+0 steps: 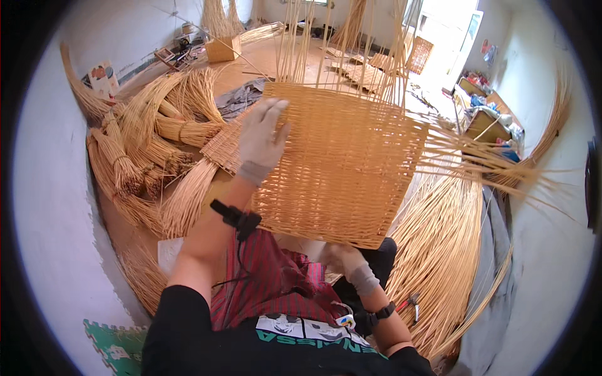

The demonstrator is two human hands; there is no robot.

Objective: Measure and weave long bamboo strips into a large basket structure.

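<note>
A woven wicker panel [338, 169] is held up in front of me, with long loose strands sticking out of its top and right side. My left hand [263, 135], in a pale glove, lies at the panel's left edge near the upper corner, its fingers stretched out and slightly apart. Below the panel's lower edge, my right hand [345, 258], also gloved, is closed on that edge; its fingertips are partly hidden. A second woven piece [221, 147] shows behind my left hand. Red striped cloth [269, 269] covers my lap under the panel.
Bundles of wicker strands [150, 138] lie on the floor at left. A large spread of loose strands [439, 244] lies at right, with a red-handled hammer [411, 302] on it. Flat woven pieces [364, 74] lie farther back. A cluttered wooden stand [492, 122] is by the right wall.
</note>
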